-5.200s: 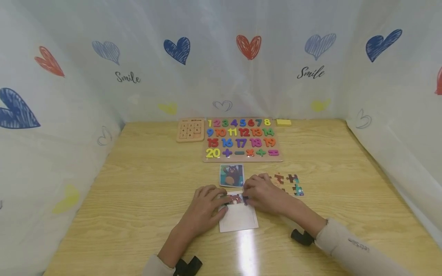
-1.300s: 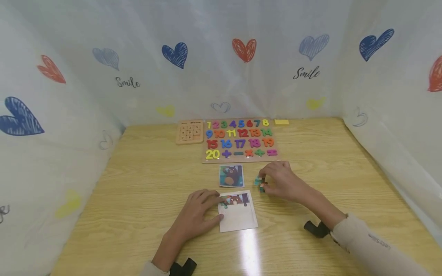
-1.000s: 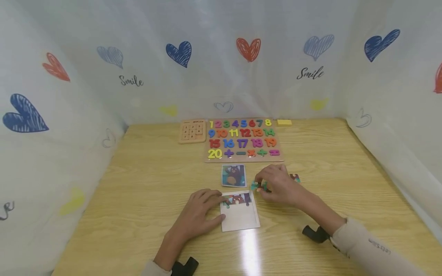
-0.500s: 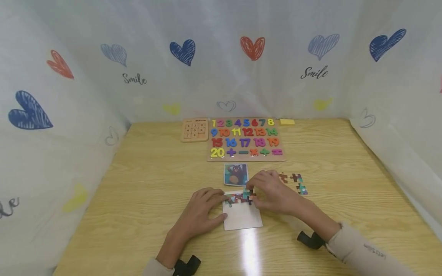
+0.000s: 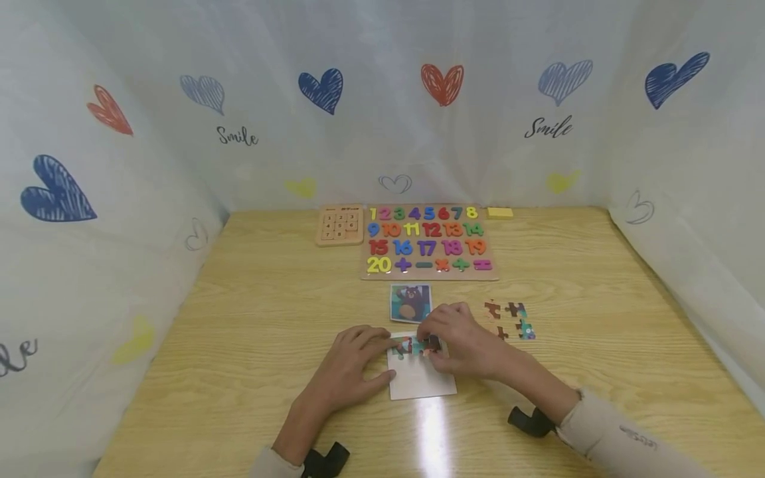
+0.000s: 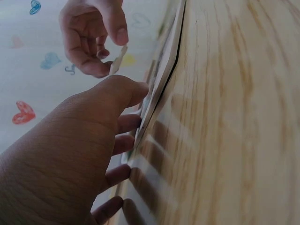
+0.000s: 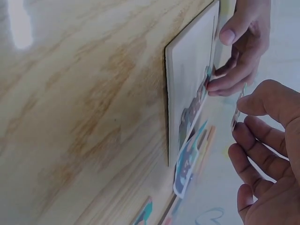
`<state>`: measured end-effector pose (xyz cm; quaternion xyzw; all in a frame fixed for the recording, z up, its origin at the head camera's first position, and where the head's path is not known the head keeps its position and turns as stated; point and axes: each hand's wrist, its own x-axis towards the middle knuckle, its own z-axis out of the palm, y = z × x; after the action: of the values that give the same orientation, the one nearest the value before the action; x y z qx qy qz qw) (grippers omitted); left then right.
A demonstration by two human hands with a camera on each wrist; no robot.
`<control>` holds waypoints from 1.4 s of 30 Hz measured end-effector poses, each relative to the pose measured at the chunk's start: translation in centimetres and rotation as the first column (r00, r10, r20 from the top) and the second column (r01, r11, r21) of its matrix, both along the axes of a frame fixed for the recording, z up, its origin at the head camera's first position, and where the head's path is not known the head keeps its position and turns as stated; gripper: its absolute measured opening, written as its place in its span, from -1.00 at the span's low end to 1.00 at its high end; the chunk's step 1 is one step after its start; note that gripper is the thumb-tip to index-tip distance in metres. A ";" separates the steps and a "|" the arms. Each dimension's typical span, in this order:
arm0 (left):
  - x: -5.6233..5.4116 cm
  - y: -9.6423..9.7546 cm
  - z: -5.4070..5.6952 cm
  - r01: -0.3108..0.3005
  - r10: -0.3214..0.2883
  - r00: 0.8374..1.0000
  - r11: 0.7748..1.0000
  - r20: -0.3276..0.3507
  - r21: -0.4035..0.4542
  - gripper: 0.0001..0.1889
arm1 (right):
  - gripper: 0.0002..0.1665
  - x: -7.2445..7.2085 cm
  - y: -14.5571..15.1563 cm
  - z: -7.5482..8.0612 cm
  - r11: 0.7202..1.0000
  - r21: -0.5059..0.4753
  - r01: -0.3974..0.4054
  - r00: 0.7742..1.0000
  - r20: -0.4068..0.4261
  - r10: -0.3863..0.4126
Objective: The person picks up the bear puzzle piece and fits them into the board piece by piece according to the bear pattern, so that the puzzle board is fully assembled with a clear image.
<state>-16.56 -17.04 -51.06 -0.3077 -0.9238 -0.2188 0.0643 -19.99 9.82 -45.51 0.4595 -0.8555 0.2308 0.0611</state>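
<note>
My right hand (image 5: 469, 342) pinches a jigsaw piece (image 7: 238, 108) between thumb and fingertips, holding it just above the puzzle board (image 5: 421, 385). Pieces with a bear's face (image 7: 190, 115) lie along the board's top edge; in the head view the held piece partly covers them. My left hand (image 5: 352, 365) rests at the board's left side, thumb and fingertips touching its edge, fingers loosely extended. Just behind the board lies a bear picture card (image 5: 410, 303). To the right, several loose jigsaw pieces (image 5: 526, 330) are spread on the table, partly behind my right hand.
A board of coloured numbers (image 5: 427, 247) stands farther back on the wooden table (image 5: 269, 285). Beside it are a wooden sliding number puzzle (image 5: 339, 226) on the left and a yellow block (image 5: 499, 212) on the right. A heart-printed curtain (image 5: 370, 133) encloses the table.
My right hand has picked up a jigsaw piece from the loose ones at the right and carried it left over the board's top row. The left hand stays at the board's edge.
</note>
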 end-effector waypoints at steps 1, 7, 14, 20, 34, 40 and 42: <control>0.0 0.0 0.0 0.002 -0.002 1.000 1.000 -0.004 0.001 -0.50 | -0.75 0.0 -0.1 -0.1 1.000 -0.002 -0.007 1.000 -0.004 0.007; 0.0 0.1 0.0 0.005 -0.005 1.000 1.000 -0.018 0.001 -0.50 | -0.72 0.2 -0.5 -0.6 1.000 0.011 -0.026 0.999 -0.017 0.026; 0.1 0.0 0.1 -0.002 0.002 1.000 1.000 -0.011 0.006 -0.50 | -0.70 0.2 -1.0 -1.0 0.999 0.011 -0.039 0.999 -0.019 0.039; 0.1 0.0 0.1 -0.001 0.001 1.000 1.000 -0.007 0.011 -0.51 | -0.71 0.3 -1.5 -1.6 0.998 0.012 -0.070 0.997 -0.036 0.070; 0.0 0.0 0.1 -0.001 0.001 1.000 1.000 -0.008 0.010 -0.52 | -0.66 0.5 -2.5 -1.9 0.994 0.092 -0.054 0.998 -0.013 0.056; 0.0 0.1 0.2 -0.003 0.003 1.000 1.000 -0.014 0.000 -0.52 | -0.69 0.4 -2.8 -2.3 0.988 0.144 -0.051 0.997 -0.044 0.058; 0.0 0.1 0.2 -0.003 0.003 1.000 1.000 -0.013 -0.003 -0.52 | -0.71 0.4 -2.8 -2.3 0.986 0.161 -0.053 0.995 -0.070 0.065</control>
<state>-16.59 -16.96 -50.82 -0.3079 -0.9241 -0.2150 0.0703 -19.62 6.98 -47.84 0.4963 -0.8543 0.1463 0.0495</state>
